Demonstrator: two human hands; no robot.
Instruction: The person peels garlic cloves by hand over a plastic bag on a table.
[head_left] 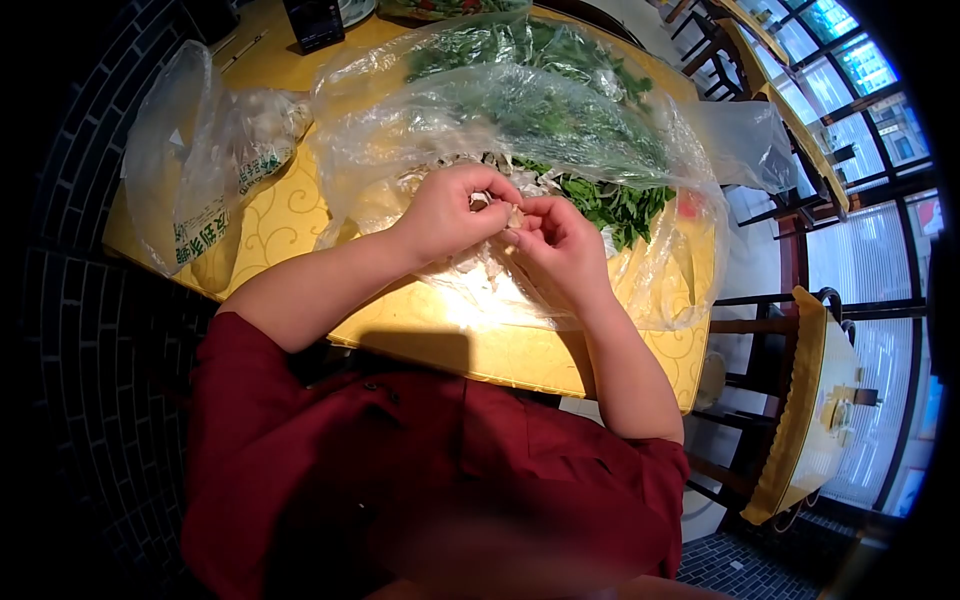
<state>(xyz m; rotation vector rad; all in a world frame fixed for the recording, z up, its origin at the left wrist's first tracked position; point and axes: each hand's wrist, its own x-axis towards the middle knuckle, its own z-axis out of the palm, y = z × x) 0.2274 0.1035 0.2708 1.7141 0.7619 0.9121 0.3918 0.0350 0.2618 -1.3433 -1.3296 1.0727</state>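
Note:
Over the yellow table (pixel 290 215), my left hand (pixel 455 215) and my right hand (pixel 562 245) meet with fingertips pinched round a small pale piece (pixel 515 217) that looks like a garlic clove. Both hands are closed on it. Beneath and around them, pale peels (pixel 485 272) lie on a spread clear plastic bag (pixel 390 120). Green leafy vegetables (pixel 615 205) show just behind my right hand, and more greens (pixel 540 100) lie under the plastic farther back.
At the left sits a plastic bag of garlic-like bulbs (pixel 268 118), beside an open clear bag (pixel 170 170). A dark phone-like device (pixel 314 22) stands at the back. Other tables (pixel 800 410) and chairs are at the right.

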